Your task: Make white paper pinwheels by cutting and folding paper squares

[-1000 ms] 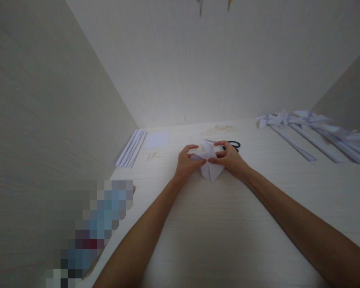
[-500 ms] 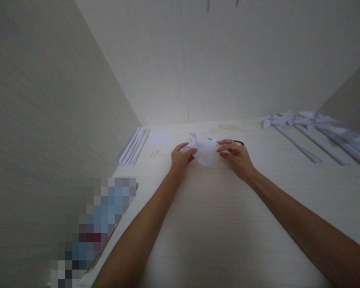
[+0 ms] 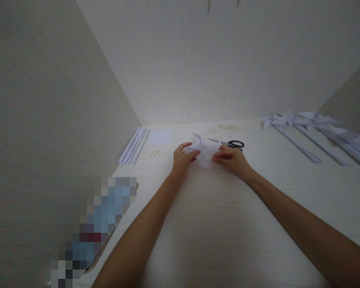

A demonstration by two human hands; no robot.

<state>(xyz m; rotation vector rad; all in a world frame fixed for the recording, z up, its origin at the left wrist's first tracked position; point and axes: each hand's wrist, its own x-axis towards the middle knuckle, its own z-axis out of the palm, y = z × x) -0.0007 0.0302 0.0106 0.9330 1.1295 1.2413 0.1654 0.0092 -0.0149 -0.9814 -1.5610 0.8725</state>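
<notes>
A white paper piece (image 3: 208,149) with curled, folded flaps is held between my two hands above the table. My left hand (image 3: 184,158) pinches its left side, thumb on top. At its right edge, the closed fingers of my right hand (image 3: 231,158) grip a corner of the paper. Just behind my right hand lies a pair of scissors (image 3: 235,143) with black handles, blades pointing left; the hand covers part of the lower handle.
Rolled paper sticks (image 3: 134,146) and a flat white paper square (image 3: 160,137) lie at the left, near small tan pieces (image 3: 157,153). More tan bits (image 3: 225,128) are at the back. Paper pinwheels on rolled sticks (image 3: 306,138) lie at the right. Walls rise behind and on both sides.
My right hand has moved slightly left and down and closed on the paper's right edge. More of the scissors shows. My left hand has shifted slightly right with the paper.
</notes>
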